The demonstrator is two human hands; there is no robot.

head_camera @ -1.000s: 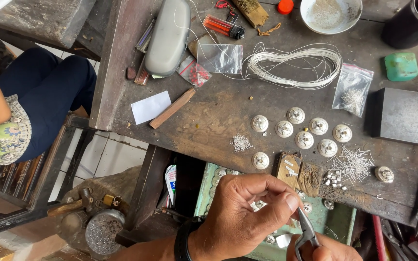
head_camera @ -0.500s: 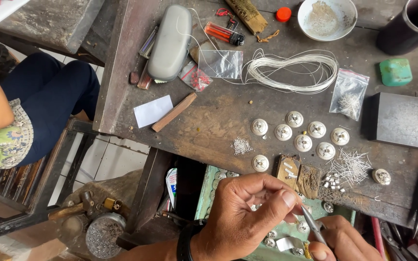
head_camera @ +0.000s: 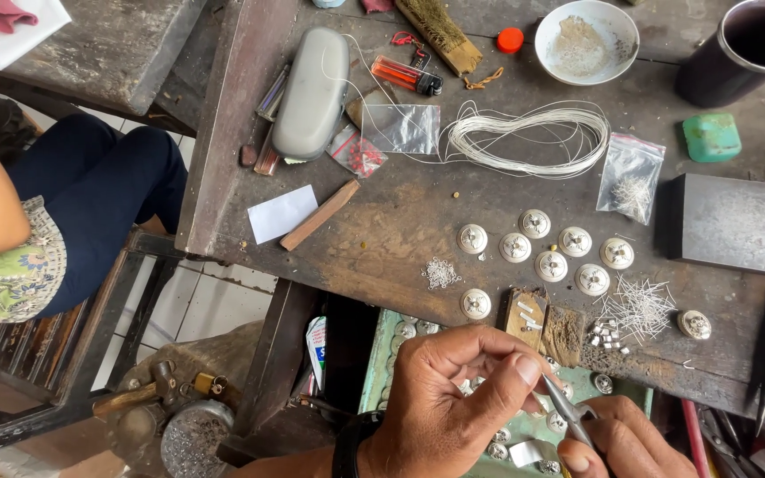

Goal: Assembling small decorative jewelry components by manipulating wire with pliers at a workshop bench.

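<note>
My left hand is at the bottom centre, thumb and forefinger pinched together on something too small to make out. My right hand is just right of it, gripping metal tweezers whose tips point up to the left hand's fingertips. Both hands hover over a green tray of small silver pieces below the bench's front edge. On the wooden workbench above lie several round silver buttons, a heap of tiny rings and a scatter of fine wire pins.
A coil of white wire, a grey case, a lighter, small plastic bags, a white bowl, a dark cup, a green block and a dark metal slab fill the bench. A seated person is at left.
The view has shifted down slightly, so the bench sits higher in frame. My hands stay pinched together at the bottom, with the tweezers held against the left fingertips throughout.
</note>
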